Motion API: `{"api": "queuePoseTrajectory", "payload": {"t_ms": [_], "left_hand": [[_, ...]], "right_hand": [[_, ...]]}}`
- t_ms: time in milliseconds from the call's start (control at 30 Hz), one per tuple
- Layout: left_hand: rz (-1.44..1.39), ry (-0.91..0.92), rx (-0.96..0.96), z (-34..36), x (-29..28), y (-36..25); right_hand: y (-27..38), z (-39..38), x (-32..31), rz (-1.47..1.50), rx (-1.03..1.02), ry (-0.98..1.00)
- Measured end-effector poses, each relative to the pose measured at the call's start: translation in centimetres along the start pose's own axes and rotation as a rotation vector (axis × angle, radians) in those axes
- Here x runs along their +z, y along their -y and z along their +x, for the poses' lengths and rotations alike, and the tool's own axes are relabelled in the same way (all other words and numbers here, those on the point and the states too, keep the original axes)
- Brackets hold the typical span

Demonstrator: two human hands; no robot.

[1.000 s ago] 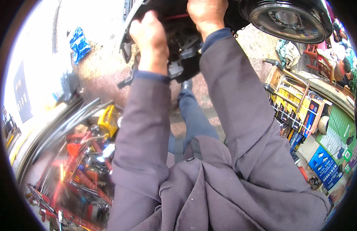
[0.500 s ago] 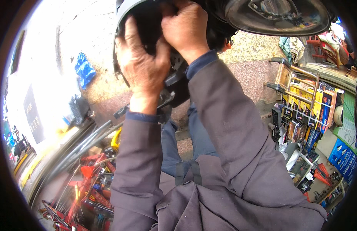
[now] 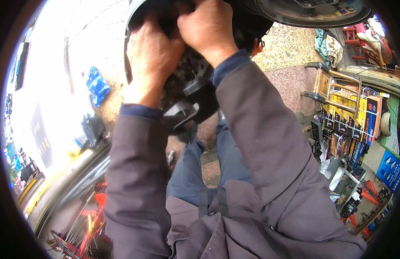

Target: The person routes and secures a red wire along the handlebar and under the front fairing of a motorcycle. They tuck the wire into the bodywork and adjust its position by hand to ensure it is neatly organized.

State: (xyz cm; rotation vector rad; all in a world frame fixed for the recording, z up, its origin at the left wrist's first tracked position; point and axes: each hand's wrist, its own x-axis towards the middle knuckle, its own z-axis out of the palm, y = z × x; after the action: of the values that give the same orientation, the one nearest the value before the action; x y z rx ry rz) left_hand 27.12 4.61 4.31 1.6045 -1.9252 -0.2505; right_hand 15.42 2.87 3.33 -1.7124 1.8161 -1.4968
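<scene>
At the top, a black housing with a curved grey rim (image 3: 131,19) surrounds a dark recess. My left hand (image 3: 150,56) reaches into it beside the rim; the fingers bend inward and are hidden. My right hand (image 3: 210,28) is closed at the recess's right side, thumb toward the left hand. Whatever it grips is out of sight. Below the hands hangs a black plastic part (image 3: 182,114) with a bracket-like end, next to my left cuff. A glossy clear lens like a headlight (image 3: 316,13) is at the upper right, touched by neither hand.
On the left, a blue plastic bag (image 3: 97,86) and a dark bag (image 3: 93,128) lie on the ground. Red-handled tools (image 3: 90,224) and metal rods fill the lower left. At right, a small wooden stool (image 3: 324,84) leans by stacked yellow boxes (image 3: 348,116) and assorted goods.
My left hand has gone deeper into the recess, its spread fingers now bent inward. The left forearm has shifted left, showing more of the black part. The lens sits higher in view.
</scene>
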Motion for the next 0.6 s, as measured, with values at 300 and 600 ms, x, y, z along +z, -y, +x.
{"api": "queuePoseTrajectory", "payload": {"t_ms": [300, 600], "left_hand": [[0.021, 0.009, -0.018, 0.1, 1.0, 0.5], [0.172, 0.193, -0.053, 1.3, 0.1, -0.1]], "right_hand": [[-0.3, 0.0, -0.5, -0.022, -0.019, 0.099], [-0.5, -0.3, -1.7, -0.139, -0.118, 0.180]]}}
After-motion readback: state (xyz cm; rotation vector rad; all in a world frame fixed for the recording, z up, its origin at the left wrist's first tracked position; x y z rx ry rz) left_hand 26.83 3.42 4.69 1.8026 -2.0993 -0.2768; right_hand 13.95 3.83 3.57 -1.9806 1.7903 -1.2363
